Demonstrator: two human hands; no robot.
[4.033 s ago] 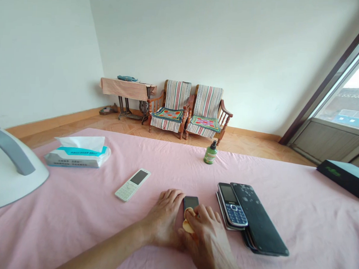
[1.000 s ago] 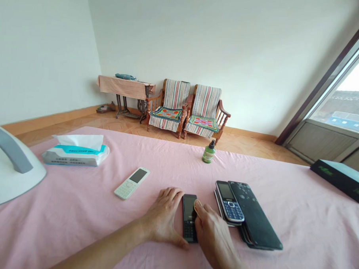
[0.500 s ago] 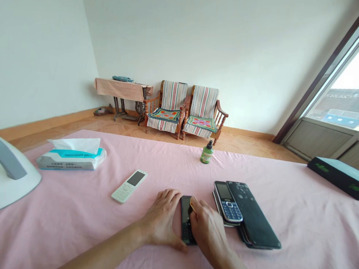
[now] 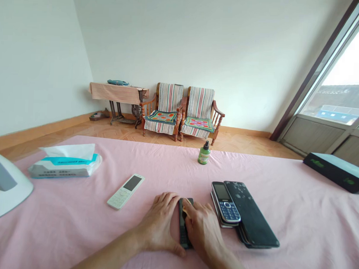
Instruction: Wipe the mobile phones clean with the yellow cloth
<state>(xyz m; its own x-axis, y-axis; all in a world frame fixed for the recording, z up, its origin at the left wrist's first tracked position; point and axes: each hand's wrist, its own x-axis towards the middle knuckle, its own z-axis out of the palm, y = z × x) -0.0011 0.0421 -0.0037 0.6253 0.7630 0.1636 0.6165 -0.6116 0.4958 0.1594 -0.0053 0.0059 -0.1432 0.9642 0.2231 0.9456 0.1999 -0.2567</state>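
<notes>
Your right hand (image 4: 203, 229) covers most of the small black keypad phone (image 4: 181, 228); the white domed object with grey handle (image 4: 1, 190) is cut off left.

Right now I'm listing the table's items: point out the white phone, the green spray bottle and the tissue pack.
white phone (image 4: 125, 191), head view, keypad.
green spray bottle (image 4: 204, 156), head view, body.
tissue pack (image 4: 65, 167), head view, front side.

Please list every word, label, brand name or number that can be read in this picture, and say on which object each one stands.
No text can be read for certain.
Tissue pack: dark print on the teal band and white side, too blurred to read.
Dark box: green marks on its side, too small to read.
Green spray bottle: label not legible.
White phone and blue-keyed phone: key markings too small.
Black phone between the left hand and right hand: no readable print.
</notes>
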